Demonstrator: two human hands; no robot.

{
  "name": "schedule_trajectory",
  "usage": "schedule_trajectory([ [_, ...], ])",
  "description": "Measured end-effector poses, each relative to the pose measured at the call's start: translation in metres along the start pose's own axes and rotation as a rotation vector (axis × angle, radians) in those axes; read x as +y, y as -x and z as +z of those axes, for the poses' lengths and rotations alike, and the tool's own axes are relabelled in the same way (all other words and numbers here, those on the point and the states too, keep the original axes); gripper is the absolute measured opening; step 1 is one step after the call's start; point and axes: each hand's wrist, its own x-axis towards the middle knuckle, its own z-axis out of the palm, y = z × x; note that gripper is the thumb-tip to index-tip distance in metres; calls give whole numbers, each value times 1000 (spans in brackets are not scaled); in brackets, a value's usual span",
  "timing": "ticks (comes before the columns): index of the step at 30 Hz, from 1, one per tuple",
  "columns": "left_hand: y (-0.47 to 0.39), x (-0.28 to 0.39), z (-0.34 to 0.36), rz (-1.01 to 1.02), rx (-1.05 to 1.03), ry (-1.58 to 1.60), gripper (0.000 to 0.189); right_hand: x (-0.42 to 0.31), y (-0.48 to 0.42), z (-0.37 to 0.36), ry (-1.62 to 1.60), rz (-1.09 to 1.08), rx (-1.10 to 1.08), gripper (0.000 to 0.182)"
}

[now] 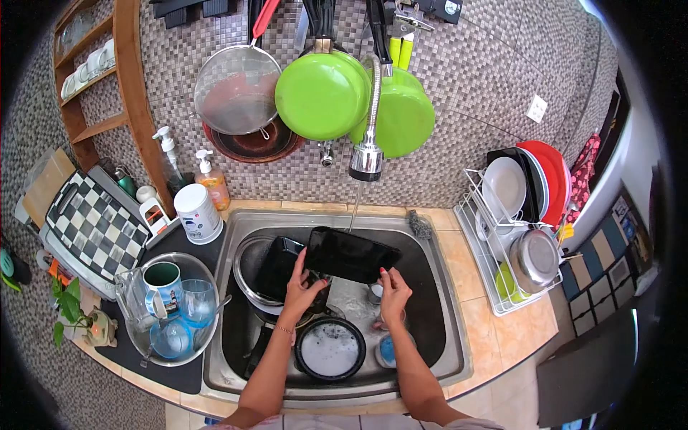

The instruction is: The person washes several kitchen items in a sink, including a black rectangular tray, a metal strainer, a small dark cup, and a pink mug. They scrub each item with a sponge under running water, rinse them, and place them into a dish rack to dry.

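A glossy black rectangular tray (352, 253) is held tilted over the sink (463, 352), by the thin stream from the faucet head (366, 161). My left hand (302, 290) grips its left end, and my right hand (395, 293) pinches its lower right corner. Left of it, another black rectangular dish (277, 269) lies over a metal pot (244, 269). Below my hands sits a round black-rimmed pan (330, 349) with whitish, cloudy water in it. Under my right forearm, partly hidden, is a cup with blue on it (387, 349).
A steel bowl (212, 328) of mugs and glasses stands left of the sink, beside a white tub (198, 215). On the right is a wire dish rack (500, 301) with plates and a metal pot. Green pans (322, 97) and a sieve (236, 88) hang behind the faucet.
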Motion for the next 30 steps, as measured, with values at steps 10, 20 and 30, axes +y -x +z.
schedule_trajectory([
  [10, -7, 3, -20, 106, 195, 77, 79, -13, 10, 29, 93, -101, -83, 18],
  [20, -19, -9, -45, 173, 476, 40, 73, -31, 6, 66, 167, -182, -210, 16],
  [30, -17, -7, -47, 220, 641, 63, 71, -71, 5, 86, 202, -274, -195, 13],
])
